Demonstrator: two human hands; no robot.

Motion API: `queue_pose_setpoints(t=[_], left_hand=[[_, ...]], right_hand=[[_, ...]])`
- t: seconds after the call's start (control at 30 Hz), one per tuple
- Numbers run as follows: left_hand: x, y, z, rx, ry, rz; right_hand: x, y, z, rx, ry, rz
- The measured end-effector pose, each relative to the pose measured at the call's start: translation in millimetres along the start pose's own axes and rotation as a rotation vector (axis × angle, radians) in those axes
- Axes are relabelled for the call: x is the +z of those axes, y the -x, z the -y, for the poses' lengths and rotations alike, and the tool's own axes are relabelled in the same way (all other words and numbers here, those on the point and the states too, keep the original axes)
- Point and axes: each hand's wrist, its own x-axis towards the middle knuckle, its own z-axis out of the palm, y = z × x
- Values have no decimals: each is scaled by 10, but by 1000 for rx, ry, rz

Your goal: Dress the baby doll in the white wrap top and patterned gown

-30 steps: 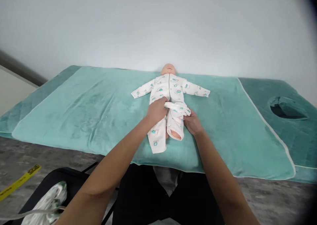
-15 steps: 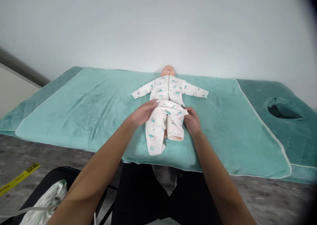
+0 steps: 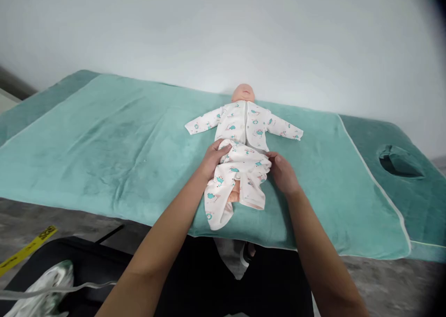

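A baby doll [image 3: 243, 93] lies on its back on a teal towel [image 3: 114, 154], dressed in a white printed sleepsuit [image 3: 244, 126] with the sleeves spread out. My left hand [image 3: 212, 159] grips the waistband of the printed trousers [image 3: 235, 180] at the doll's left hip side. On the other side, my right hand [image 3: 284, 173] pinches the same waistband. One bare doll foot shows between the trouser legs.
The towel covers a darker teal padded table [image 3: 418, 135] with a face hole [image 3: 399, 161] at the right. A white wall stands behind. A black chair [image 3: 87, 261] with a silvery bag [image 3: 38, 293] and a yellow tape strip [image 3: 24, 251] lie at lower left.
Both hands have drawn the trousers' waistband a little up the doll's body. My left hand moved from flat beside the hip to gripping the cloth. The camera shifted left and nearer.
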Motion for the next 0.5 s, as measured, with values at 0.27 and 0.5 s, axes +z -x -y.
queue_pose_setpoints(t=[0.27, 0.5], left_hand=[[-151, -66, 7, -41, 43, 34], [-180, 21, -84, -20, -104, 192]], right_hand=[[830, -126, 718, -43, 575, 397], [809, -275, 465, 92, 55, 141]])
